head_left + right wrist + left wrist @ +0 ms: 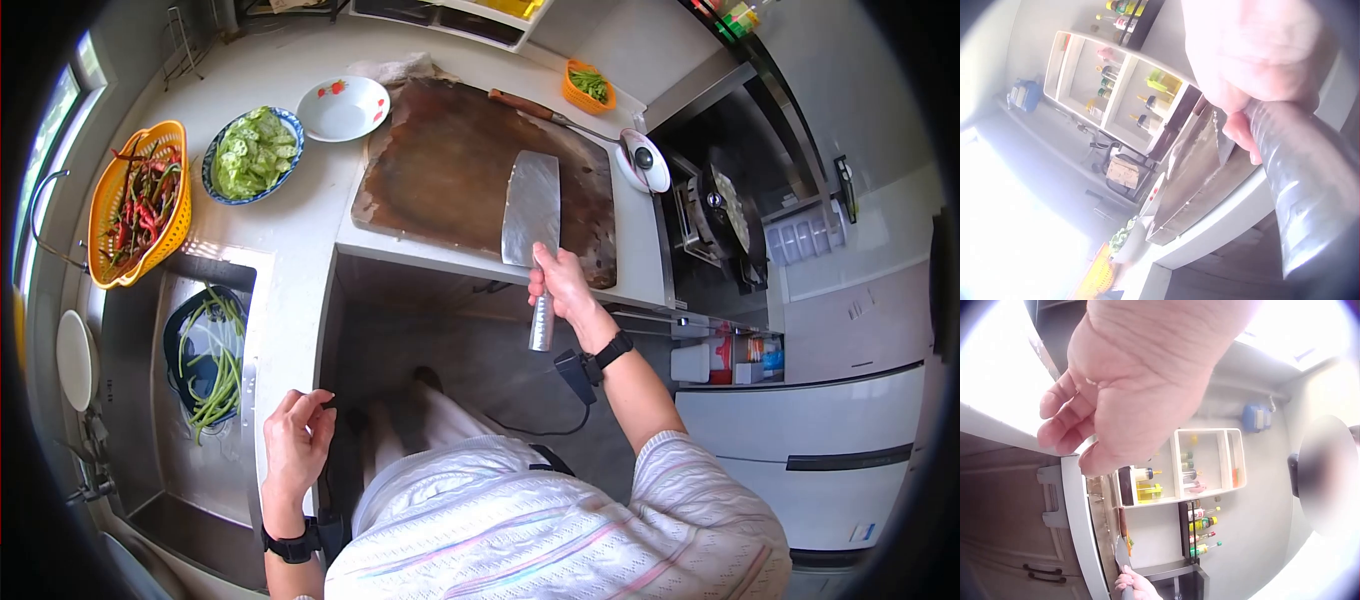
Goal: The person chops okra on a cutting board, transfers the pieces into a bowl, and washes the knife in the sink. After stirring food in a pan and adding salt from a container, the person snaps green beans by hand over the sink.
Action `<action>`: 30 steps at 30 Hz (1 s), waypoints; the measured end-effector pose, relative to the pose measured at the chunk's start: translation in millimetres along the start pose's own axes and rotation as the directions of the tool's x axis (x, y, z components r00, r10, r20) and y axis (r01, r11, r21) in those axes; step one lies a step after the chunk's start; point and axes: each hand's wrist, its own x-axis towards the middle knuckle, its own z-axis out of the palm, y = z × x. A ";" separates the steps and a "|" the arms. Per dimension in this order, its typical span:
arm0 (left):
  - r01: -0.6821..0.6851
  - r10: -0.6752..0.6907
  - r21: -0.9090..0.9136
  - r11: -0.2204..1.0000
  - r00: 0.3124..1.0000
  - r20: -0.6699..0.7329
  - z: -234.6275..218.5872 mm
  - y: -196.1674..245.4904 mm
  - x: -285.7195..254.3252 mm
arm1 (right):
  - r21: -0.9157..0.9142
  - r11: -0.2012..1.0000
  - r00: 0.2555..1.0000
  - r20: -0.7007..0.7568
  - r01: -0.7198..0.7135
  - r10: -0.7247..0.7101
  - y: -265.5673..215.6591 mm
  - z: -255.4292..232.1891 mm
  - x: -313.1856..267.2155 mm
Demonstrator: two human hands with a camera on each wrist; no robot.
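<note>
My right hand (pixel 563 282) grips the metal handle of a cleaver (pixel 532 205), thumb up near the base of the blade. The broad blade overlaps the front right of the large brown cutting board (pixel 440 170) in the head view. In the right wrist view the ridged handle (pixel 1297 181) fills the right side. My left hand (pixel 300 435) hangs at the counter edge beside the sink, fingers loosely bent and holding nothing; the left wrist view shows its palm and fingers near the white counter rim. Green beans (pixel 212 365) lie in a dark blue basin (pixel 175 335) inside the sink.
At the left stand an orange basket (pixel 180 215) of red chillies, a blue-rimmed bowl of sliced green vegetable (pixel 252 155) and a white bowl (pixel 343 108). Behind the board lie a wooden-handled spatula (pixel 520 104) and a small orange basket (pixel 588 88). A stove with a pan (pixel 722 205) is at right.
</note>
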 end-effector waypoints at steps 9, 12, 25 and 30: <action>0.011 -0.010 0.036 0.999 0.999 -0.040 -22.5 -18.5 -17.3 | 0.111 0.994 1.000 -0.001 0.005 -0.005 12.6 22.5 -4.1; -0.111 0.116 0.074 0.991 0.991 -0.071 -15.3 -29.2 27.0 | 0.079 0.997 1.000 -0.029 -0.008 0.010 12.1 21.1 -3.1; -0.154 0.187 0.149 0.977 0.952 -0.243 99.6 -7.6 220.7 | 0.026 1.000 1.000 -0.002 0.010 -0.010 -4.3 -20.9 20.5; -0.180 0.206 0.111 0.977 0.931 -0.301 135.9 11.4 211.4 | -0.109 0.994 1.000 0.027 -0.013 0.016 -24.9 -63.2 56.4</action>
